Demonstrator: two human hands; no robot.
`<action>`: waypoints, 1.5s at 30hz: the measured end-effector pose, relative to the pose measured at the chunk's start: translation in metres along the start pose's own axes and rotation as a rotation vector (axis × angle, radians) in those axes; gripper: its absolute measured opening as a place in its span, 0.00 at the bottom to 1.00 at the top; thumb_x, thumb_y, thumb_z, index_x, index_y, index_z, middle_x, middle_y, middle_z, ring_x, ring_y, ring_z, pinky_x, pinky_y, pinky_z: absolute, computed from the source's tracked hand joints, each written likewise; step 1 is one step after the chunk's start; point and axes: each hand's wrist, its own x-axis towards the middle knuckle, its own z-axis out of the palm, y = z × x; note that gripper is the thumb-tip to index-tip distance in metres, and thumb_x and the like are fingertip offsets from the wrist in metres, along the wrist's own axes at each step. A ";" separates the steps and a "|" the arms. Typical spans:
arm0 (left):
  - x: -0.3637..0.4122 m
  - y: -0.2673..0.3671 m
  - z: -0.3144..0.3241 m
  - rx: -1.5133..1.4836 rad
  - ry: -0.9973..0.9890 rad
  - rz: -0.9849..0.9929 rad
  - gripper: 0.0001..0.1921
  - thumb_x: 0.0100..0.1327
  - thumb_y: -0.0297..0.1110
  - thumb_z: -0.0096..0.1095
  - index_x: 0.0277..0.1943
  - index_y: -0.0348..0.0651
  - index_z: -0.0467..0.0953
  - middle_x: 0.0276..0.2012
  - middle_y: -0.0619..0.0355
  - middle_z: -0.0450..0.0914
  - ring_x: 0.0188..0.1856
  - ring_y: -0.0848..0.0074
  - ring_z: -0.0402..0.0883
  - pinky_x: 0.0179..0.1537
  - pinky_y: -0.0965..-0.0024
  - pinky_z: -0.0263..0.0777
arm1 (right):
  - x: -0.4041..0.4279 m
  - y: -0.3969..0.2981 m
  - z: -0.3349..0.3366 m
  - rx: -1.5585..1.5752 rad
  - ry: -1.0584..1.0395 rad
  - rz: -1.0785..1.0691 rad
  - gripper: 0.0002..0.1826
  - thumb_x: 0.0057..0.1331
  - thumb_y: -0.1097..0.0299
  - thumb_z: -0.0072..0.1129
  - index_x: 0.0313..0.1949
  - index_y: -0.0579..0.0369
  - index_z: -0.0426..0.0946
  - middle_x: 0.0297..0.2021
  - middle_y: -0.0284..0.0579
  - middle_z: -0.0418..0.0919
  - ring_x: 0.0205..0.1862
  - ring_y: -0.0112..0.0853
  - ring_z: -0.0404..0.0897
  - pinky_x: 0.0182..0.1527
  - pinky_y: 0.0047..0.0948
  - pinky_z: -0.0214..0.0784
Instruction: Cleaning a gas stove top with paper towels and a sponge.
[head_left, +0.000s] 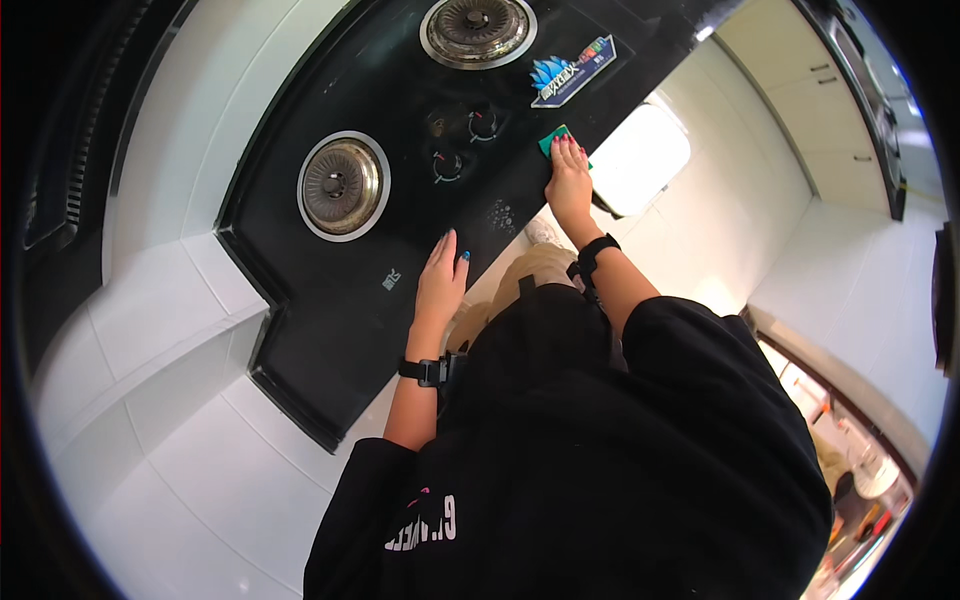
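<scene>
My right hand (570, 184) presses a green scouring sponge (551, 144) onto the black countertop (322, 307), close to its front edge. Part of the sponge is hidden beneath the fingers. Resting on the same surface, my left hand (441, 283) holds nothing; its fingers lie extended and the thumb stands a little apart. Beyond that hand is one round gas burner (334, 185) with a metal rim. Another gas burner (478, 24) sits at the top of the view. Between them are two dial markings (481, 126). A blue printed sticker (574, 73) lies above the sponge.
A white-topped rectangular object (646, 161), perhaps a bin, stands on the floor below the counter's front edge. White tiled wall (217, 277) borders the counter on the left. Pale cabinets (810, 82) with dark handles are at the upper right. A range hood (71, 142) shows far left.
</scene>
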 end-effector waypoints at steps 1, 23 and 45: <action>-0.004 -0.012 -0.005 0.102 -0.015 0.054 0.23 0.65 0.33 0.47 0.61 0.32 0.61 0.59 0.42 0.65 0.62 0.57 0.64 0.61 0.65 0.59 | -0.005 -0.010 0.001 -0.008 0.014 0.016 0.27 0.48 0.84 0.47 0.53 0.66 0.69 0.55 0.55 0.69 0.60 0.46 0.65 0.63 0.42 0.52; -0.143 -0.193 -0.126 -0.110 0.329 -0.005 0.18 0.67 0.31 0.46 0.59 0.38 0.68 0.19 0.58 0.69 0.19 0.83 0.61 0.22 0.75 0.58 | -0.243 -0.290 0.010 -0.079 -0.336 -0.095 0.27 0.52 0.76 0.49 0.54 0.70 0.66 0.54 0.59 0.69 0.58 0.47 0.67 0.62 0.42 0.56; -0.255 -0.216 -0.155 -0.607 0.993 -0.391 0.18 0.68 0.30 0.43 0.56 0.28 0.68 0.54 0.47 0.73 0.57 0.71 0.71 0.58 0.74 0.62 | -0.151 -0.369 0.008 1.779 -1.525 1.000 0.13 0.65 0.76 0.48 0.49 0.61 0.73 0.47 0.43 0.74 0.49 0.32 0.74 0.54 0.33 0.66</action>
